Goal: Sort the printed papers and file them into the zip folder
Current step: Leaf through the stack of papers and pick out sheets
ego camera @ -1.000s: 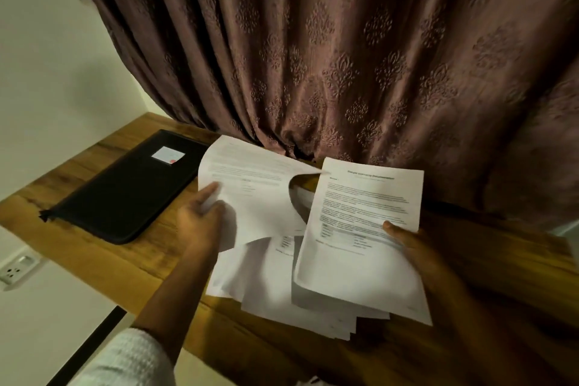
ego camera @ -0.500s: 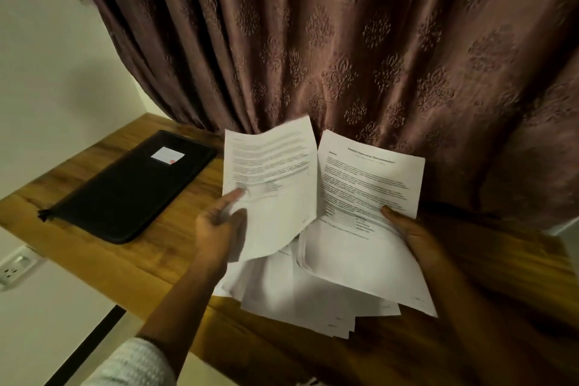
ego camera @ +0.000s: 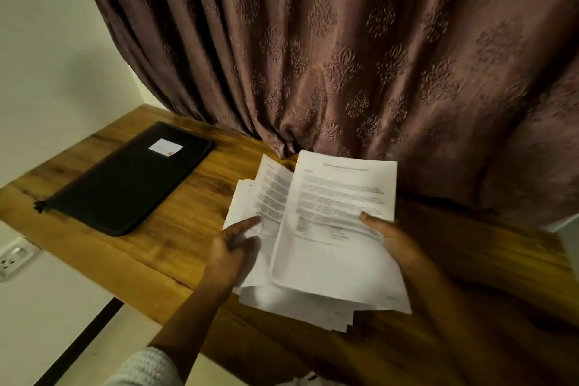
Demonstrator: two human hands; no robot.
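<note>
The papers (ego camera: 313, 301) are white printed sheets in a loose, uneven stack with fanned edges, held over the wooden surface (ego camera: 194, 197) near its middle. The top sheet (ego camera: 341, 197) carries a heading and lines of text, and the right hand (ego camera: 391, 238) pinches its right edge. The left hand (ego camera: 232, 247) holds a second printed sheet (ego camera: 272, 194) tilted beside it. The folder (ego camera: 131, 178) is black, closed and lying flat, with a white label (ego camera: 165, 146), well apart to the left
</note>
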